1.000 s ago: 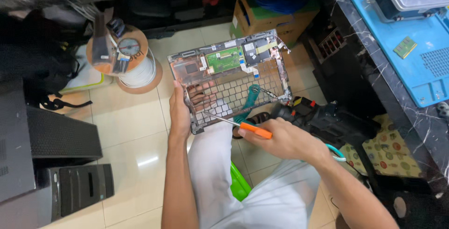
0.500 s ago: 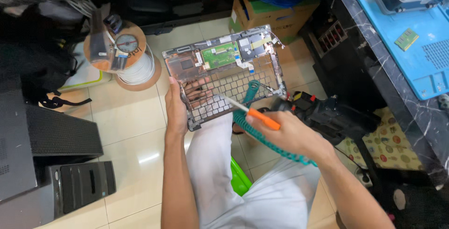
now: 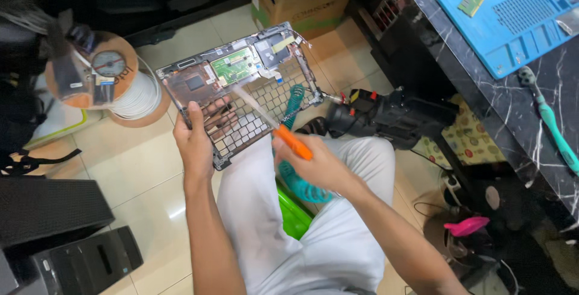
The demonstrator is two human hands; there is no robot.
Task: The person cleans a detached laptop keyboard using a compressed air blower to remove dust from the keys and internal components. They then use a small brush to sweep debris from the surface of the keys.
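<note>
My left hand [image 3: 196, 144] grips the laptop palmrest frame [image 3: 241, 93] over my lap while my right hand [image 3: 316, 165] clamps the orange-handled screwdriver [image 3: 274, 126] against it, where a slip could gouge the green circuit board [image 3: 235, 73].

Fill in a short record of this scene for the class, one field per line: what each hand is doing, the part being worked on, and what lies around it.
left hand: left hand grips the left edge of the laptop frame, tilted over the lap
right hand: right hand holds an orange-handled screwdriver, shaft blurred, tip pointing at the frame
frame: open keyboard grid, green circuit board near the top
behind the right hand: teal coiled hose
floor: cable spool, cardboard box
bench: blue mat, teal toothbrush
</note>
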